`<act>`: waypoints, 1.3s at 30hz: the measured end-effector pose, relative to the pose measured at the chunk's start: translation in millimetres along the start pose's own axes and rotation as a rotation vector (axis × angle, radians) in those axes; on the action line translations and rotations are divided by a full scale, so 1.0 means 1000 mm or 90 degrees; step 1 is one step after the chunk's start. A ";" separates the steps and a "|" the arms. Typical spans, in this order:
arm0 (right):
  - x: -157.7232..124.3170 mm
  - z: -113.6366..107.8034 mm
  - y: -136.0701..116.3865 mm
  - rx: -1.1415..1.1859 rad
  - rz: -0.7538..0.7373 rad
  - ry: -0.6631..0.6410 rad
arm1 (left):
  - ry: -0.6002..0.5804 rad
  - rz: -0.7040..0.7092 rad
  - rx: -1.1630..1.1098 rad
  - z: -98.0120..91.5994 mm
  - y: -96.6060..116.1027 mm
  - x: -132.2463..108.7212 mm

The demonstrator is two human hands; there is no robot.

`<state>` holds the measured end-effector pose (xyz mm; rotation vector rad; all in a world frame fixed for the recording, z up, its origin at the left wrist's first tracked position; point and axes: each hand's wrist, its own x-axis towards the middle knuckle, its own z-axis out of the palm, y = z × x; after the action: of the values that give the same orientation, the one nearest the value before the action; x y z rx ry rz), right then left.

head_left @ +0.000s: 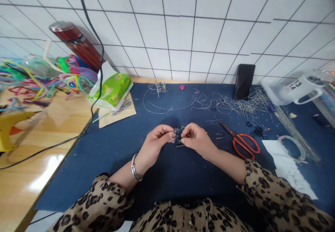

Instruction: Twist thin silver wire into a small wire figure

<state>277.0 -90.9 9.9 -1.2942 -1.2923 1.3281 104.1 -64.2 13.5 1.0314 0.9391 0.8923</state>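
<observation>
My left hand (154, 143) and my right hand (197, 139) meet over the dark blue cloth (117, 148) at the middle of the table. Both pinch a small tangled wire piece (178, 135) with dark beads between their fingertips. The fingers of each hand are closed on it. A silver bangle (134, 167) sits on my left wrist. Leopard-print sleeves cover both forearms.
Orange-handled scissors (243, 143) lie right of my hands. Loose wire bits (243, 104) and a wire loop (167, 104) lie behind. A black phone (244, 81) leans on the tiled wall. A white mug (300, 87), green tissue pack (112, 90), red flask (75, 43), coloured pipe cleaners (39, 78) and yellow glue gun (10, 127) stand around.
</observation>
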 end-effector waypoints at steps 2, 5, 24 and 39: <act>0.001 -0.003 0.001 0.031 0.002 -0.024 | 0.009 0.000 -0.009 -0.002 0.001 0.001; 0.002 -0.007 0.002 0.067 0.011 -0.042 | 0.016 -0.005 -0.023 -0.005 0.002 0.003; -0.001 -0.017 -0.008 -0.351 -0.154 -0.032 | 0.005 -0.023 -0.031 -0.008 0.003 0.004; 0.002 -0.019 0.003 -0.181 -0.135 -0.047 | -0.008 -0.050 -0.054 -0.013 0.005 0.008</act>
<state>296.4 -87.1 7.9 -1.2635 -1.6668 1.0802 93.9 -52.2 13.9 0.9214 0.9170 0.8525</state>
